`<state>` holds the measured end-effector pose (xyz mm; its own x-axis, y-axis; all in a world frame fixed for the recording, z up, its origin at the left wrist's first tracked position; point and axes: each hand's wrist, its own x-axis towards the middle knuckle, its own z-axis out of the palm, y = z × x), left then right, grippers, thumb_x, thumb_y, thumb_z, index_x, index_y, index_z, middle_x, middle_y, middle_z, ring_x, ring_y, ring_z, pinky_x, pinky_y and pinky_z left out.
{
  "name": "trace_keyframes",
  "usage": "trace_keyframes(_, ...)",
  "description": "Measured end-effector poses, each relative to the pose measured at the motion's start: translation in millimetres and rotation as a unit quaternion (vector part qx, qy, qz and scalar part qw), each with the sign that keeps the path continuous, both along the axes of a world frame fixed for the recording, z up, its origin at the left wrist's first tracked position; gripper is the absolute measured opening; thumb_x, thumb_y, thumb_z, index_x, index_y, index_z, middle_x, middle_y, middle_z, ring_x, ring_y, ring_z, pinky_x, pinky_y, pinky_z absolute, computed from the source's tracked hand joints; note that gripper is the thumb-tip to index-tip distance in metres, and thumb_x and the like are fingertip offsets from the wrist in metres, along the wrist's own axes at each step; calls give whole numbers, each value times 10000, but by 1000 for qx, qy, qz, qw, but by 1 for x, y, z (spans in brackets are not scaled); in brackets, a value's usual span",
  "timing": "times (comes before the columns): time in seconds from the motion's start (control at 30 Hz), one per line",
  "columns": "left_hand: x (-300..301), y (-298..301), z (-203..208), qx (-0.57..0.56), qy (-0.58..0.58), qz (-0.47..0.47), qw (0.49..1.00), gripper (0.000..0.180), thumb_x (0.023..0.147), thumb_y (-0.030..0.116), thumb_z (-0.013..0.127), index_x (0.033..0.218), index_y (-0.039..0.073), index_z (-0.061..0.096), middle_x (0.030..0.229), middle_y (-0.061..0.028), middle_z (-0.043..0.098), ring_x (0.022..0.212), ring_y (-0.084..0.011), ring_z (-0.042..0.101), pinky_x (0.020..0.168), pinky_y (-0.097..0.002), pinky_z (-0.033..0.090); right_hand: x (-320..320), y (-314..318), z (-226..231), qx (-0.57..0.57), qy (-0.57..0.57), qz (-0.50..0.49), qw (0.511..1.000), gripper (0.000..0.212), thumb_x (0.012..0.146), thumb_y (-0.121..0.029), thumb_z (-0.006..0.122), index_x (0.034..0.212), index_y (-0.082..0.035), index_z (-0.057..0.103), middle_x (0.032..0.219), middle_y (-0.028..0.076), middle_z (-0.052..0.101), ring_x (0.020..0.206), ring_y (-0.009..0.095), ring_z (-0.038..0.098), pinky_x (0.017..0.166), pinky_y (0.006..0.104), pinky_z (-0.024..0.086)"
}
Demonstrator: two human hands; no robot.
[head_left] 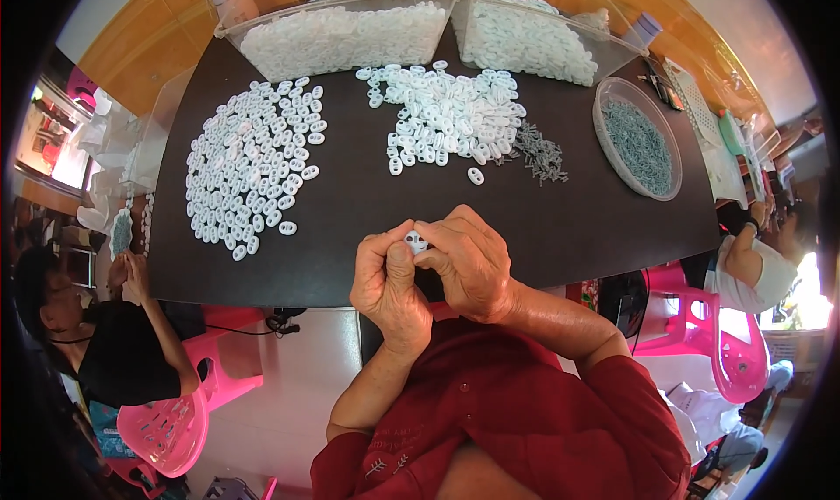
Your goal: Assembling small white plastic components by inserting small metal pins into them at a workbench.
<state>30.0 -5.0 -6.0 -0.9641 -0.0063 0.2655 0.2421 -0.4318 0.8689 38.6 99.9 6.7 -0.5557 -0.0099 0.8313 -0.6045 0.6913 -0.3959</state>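
Near the front edge of the dark table, my left hand (pixel 390 292) and my right hand (pixel 473 262) come together, fingertips pinched on one small white oval plastic piece (pixel 416 241) with two dark holes. Whether a screw is also between the fingers is hidden. Beyond them a lone white oval piece (pixel 475 175) lies beside a heap of such pieces (pixel 455 111). A small pile of grey screws (pixel 540 153) touches that heap's right side. Many more oval pieces (pixel 249 163) are spread out at the left.
Two clear bins (pixel 346 41) (pixel 529 41) full of white pieces stand at the back. A round tub (pixel 675 181) of grey screws sits at the right, near a dark-handled tool (pixel 665 87). One person (pixel 122 342) works at the left, another (pixel 757 264) at the right, by pink chairs (pixel 166 434).
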Motion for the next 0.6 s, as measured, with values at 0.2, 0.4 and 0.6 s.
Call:
trace_keyframes(0.2,0,9,1,14,-19,15,1000,184,957,157,517,956,-17,578,813,1,507,705,-54,441,626,-201,390,-2,0,-2,-2,-12,-8,1000,307,705,42,646,1001,58,566,770,101,600,574,206,529,527,311,431)
trace_keyframes(0.4,-3,16,-2,19,-28,-4,999,193,961,173,513,935,-8,575,776,8,494,652,-45,423,581,-198,371,-5,7,-5,-2,-12,-5,1000,282,710,44,631,986,38,569,752,86,592,566,190,530,533,316,428)
trace_keyframes(0.6,-3,16,11,-37,-16,26,999,180,961,107,495,992,-32,606,812,2,515,667,-51,463,609,-189,398,-1,12,9,34,-25,-7,999,164,718,16,644,877,11,604,780,104,612,616,220,557,555,330,440)
